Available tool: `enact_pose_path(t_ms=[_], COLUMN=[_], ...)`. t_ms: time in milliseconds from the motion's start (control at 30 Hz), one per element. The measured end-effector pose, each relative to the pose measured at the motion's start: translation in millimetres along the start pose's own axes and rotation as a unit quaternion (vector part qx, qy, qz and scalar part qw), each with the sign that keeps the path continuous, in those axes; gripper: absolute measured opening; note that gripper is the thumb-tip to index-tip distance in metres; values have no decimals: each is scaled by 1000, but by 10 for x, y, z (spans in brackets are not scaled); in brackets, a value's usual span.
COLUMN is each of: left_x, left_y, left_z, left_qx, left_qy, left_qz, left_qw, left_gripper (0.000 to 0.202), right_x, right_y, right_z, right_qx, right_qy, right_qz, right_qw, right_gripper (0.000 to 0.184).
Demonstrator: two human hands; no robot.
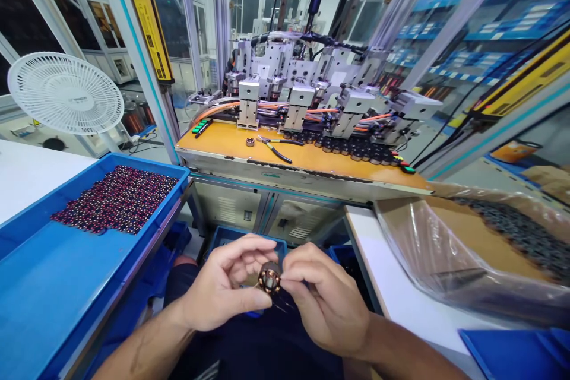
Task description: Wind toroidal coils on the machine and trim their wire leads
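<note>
Winding machine: large metal rig (298,95), upper centre of the frame; four blocky heads in a row, orange hoses between them.
Workbench: orange top (209,145), mid-frame, under the rig; front edge chipped.
Blue tray: shallow (27,273), left side of the frame, on a white surface; small dark parts with red flecks (120,196) packed across its far half.
Lined carton: clear plastic over cardboard (445,225), right side; dark pieces (525,231) heaped along its right.
Fan: white, round grille (66,92), upper left.
Left hand: lower centre (222,282); curled round the stator's left, thumb at its lower edge, forefinger arched above, clamped on it.
Right hand: lower centre-right (323,294); thumb and forefinger pinched on the stator's right edge; any wire between them too small to tell.
Cutters: dark and yellow-green handles spread (281,156), bench centre.
Wound stator: dark ring, copper coils (269,279), lower centre, between both hands, coil face toward the camera.
Lone core: small, round (250,142), bench, just left of the cutters.
</note>
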State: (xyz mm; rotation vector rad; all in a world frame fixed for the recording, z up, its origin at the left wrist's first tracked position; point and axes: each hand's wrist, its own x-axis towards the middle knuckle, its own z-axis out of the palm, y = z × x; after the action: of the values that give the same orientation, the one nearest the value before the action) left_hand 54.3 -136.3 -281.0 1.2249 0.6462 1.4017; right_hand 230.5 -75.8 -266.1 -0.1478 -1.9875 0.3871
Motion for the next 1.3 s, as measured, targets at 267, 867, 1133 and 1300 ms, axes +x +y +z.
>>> enact_pose_path(t_ms=[267, 867, 1133, 1300], left_x=[-82, -24, -21, 11], left_y=[7, -103, -133, -156], left_z=[20, -59, 56, 27], left_qx=[36, -25, -41, -106], left_qy=[28, -32, 74, 158], left_qz=[-38, -79, -63, 20], left_qw=[998, 996, 994, 982], left_gripper=[20, 44, 29, 36], right_x=[-33, 38, 71, 87], right_y=[-13, 31, 33, 144], right_z=[52, 71, 30, 104], right_qx=[-45, -30, -98, -103], right_qy=[20, 53, 28, 57], right_qz=[-10, -94, -69, -49], right_qw=[999, 994, 992, 992], right_gripper=[11, 22, 22, 25])
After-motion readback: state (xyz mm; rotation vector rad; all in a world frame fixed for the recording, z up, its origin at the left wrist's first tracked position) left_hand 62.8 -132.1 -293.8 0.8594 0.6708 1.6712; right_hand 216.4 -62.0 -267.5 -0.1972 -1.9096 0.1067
